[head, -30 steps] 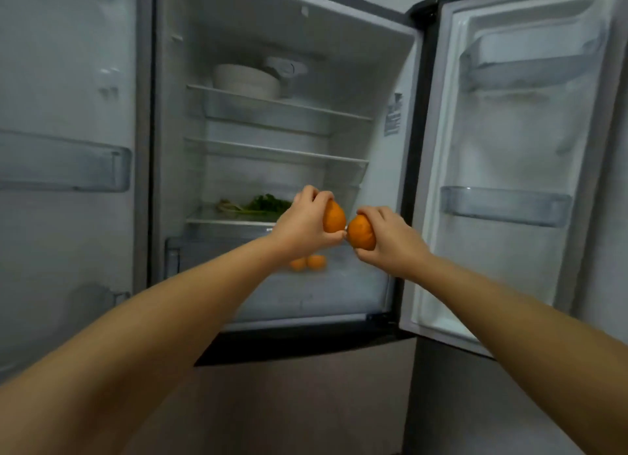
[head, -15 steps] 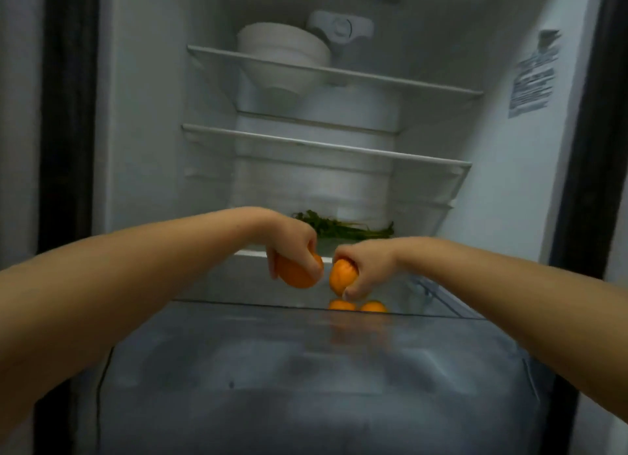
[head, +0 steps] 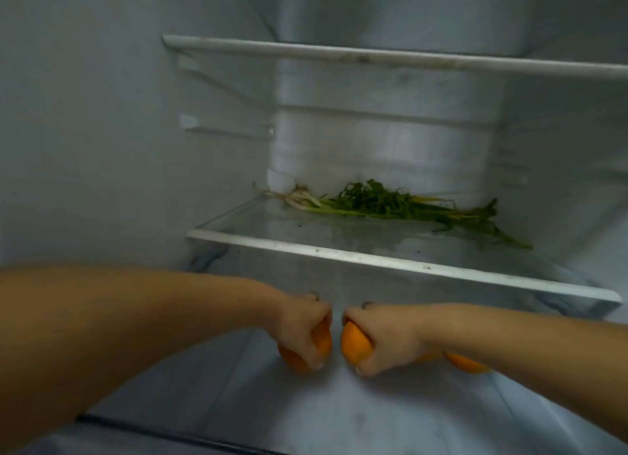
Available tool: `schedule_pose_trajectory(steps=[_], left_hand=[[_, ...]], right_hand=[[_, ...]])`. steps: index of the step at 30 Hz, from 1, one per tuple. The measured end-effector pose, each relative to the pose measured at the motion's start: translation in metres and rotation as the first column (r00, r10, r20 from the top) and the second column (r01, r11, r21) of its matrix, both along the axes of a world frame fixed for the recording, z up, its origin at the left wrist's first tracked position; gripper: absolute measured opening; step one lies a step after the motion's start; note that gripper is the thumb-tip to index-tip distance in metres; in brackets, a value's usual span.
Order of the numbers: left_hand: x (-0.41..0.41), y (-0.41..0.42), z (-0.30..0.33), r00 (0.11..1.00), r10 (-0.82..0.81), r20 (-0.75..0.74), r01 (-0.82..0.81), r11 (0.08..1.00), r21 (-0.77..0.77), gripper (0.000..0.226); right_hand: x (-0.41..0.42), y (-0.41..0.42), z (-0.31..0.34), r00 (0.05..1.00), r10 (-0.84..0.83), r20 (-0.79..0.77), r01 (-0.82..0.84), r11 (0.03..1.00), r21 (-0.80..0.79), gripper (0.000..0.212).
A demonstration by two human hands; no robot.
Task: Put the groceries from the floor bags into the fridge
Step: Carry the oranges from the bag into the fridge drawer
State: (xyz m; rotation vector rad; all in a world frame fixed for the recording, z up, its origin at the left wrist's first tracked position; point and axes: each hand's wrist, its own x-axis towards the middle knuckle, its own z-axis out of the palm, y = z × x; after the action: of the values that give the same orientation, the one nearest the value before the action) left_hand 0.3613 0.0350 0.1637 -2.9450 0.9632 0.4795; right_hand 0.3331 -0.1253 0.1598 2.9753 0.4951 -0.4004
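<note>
Your left hand (head: 306, 332) curls around one orange (head: 299, 352), your right hand (head: 384, 342) around another orange (head: 353, 344), knuckles nearly touching in the drawer (head: 238, 386). At 12 o'clock beyond, the glass shelf (head: 373, 257) edge overhangs, greens (head: 390, 203) lying farther back.

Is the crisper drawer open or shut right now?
Open: both hands, left hand and right hand, reach down into the drawer with oranges.

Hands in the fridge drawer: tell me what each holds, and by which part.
Left hand grips an orange from above, fingers curled over its top. Right hand grips another orange the same way, over its top.
</note>
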Motion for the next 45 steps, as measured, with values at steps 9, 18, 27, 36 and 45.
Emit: schedule_pose_trajectory(steps=[9, 18, 27, 36, 45], left_hand=[[-0.010, -0.004, 0.013, 1.000, 0.025, 0.005, -0.026, 0.989, 0.148, 0.090], [-0.074, 0.017, 0.097, 0.991, 0.114, 0.065, -0.115, 0.993, 0.010, 0.045], [-0.231, 0.096, 0.092, 0.691, 0.449, 0.567, -0.175, 0.864, -0.471, 0.023], [-0.413, 0.203, -0.019, 0.656, 0.671, 0.346, -0.289, 0.646, -0.706, 0.016], [-0.624, 0.375, -0.152, 0.376, 0.926, 0.027, -0.589, 0.261, -0.765, 0.015]], right_hand=[[-0.017, 0.014, 0.029, 1.000, -0.015, -0.009, 0.013, 0.988, -0.154, 0.083], [-0.082, 0.036, 0.099, 0.998, -0.060, -0.027, 0.054, 0.981, -0.188, 0.062], [-0.211, 0.076, 0.112, 0.765, 0.127, 0.631, -0.081, 0.992, -0.102, 0.029], [-0.347, 0.166, 0.021, 0.738, 0.277, 0.615, -0.380, 0.924, 0.041, 0.029], [-0.485, 0.386, -0.117, 0.767, 0.501, 0.400, -0.588, 0.799, 0.126, 0.032]])
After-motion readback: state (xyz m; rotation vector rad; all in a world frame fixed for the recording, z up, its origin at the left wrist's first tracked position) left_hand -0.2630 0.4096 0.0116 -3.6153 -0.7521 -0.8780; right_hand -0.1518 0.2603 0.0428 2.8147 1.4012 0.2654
